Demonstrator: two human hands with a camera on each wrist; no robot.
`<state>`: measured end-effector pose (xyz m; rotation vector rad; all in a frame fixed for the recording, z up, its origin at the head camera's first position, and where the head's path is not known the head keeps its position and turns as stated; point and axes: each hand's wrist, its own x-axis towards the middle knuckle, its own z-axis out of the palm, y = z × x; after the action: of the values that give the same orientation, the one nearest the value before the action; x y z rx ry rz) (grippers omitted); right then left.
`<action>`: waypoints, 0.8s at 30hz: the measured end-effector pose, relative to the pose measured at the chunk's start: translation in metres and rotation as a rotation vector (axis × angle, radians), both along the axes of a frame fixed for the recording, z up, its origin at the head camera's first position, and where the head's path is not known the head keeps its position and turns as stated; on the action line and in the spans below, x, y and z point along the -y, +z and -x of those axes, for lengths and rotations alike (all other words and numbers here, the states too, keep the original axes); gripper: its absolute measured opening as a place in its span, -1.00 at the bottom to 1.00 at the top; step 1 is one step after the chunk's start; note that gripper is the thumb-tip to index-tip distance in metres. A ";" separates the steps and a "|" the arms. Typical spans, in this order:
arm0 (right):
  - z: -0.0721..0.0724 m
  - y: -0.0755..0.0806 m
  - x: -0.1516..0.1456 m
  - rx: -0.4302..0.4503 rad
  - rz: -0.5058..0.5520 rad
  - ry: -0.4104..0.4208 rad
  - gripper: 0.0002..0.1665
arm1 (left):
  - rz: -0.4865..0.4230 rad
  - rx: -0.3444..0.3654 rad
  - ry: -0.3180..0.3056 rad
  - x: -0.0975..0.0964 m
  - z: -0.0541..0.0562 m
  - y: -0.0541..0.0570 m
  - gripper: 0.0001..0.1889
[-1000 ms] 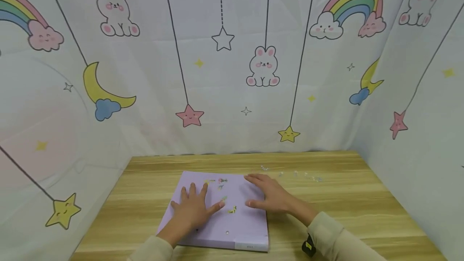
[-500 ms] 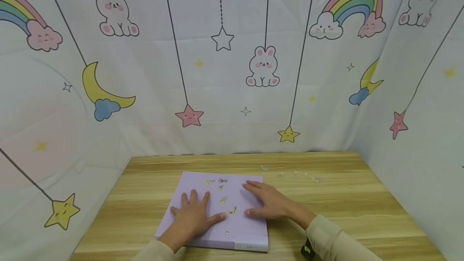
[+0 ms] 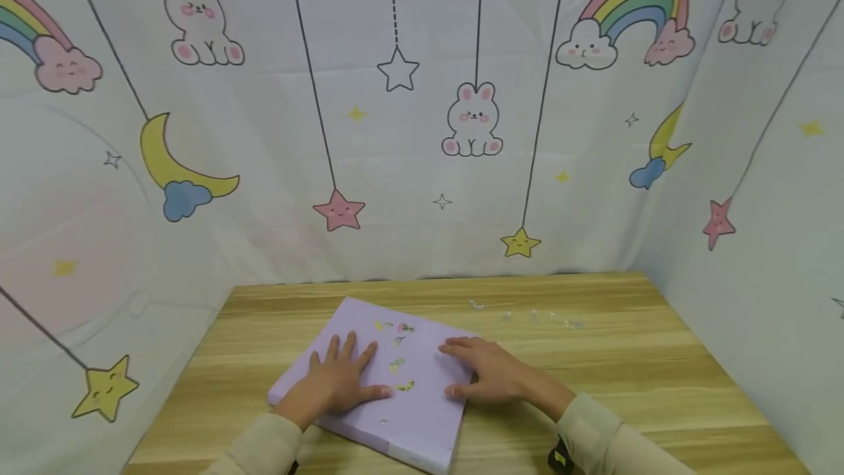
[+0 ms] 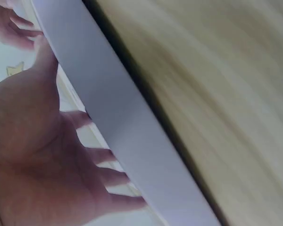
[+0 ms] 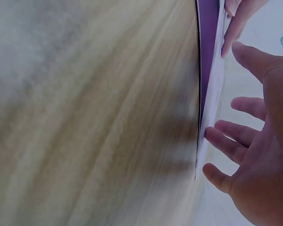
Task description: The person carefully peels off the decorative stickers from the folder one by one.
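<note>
The lilac binder [image 3: 425,358] lies under the person's fingers, left of the middle of the table [image 3: 626,358], cover up and turned askew, so that its far left corner comes near the table's back edge. The fingers of the left hand [image 3: 338,381] are straight and spread on the left part of the cover, the thumb pointing inward; they grasp nothing. The right hand [image 3: 489,372] reaches over the binder's right edge from the table's right side, its fingers loosely bent and apart, released rather than clenched; whether every fingertip touches the cover I cannot tell.

Between the hands, small flower-like decorations [image 3: 405,386] in yellow, green and pink run down the cover from near its far edge. Closer to the person is a tiny round dot [image 3: 383,421], and a pale label [image 3: 418,456] is on the near side, by the near right corner.

Farther out, small clear pieces [image 3: 552,316] lie scattered near the table's back edge, right of the middle. A dark object [image 3: 560,457] with a yellow mark shows beside the right sleeve [image 3: 590,424]. Behind the back edge hangs white cloth [image 3: 277,130] printed with rabbits, stars, moons and rainbows.
</note>
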<state>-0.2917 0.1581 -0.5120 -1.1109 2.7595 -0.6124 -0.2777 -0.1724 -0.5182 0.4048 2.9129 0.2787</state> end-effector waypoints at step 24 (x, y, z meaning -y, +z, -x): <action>-0.050 0.009 0.015 -0.258 -0.115 0.189 -0.48 | -0.035 -0.063 0.144 0.014 0.001 0.018 -0.12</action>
<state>-0.2416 0.1427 -0.5029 -1.4952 2.8037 -0.3026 -0.2789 -0.1859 -0.5001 0.2126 3.0084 0.3442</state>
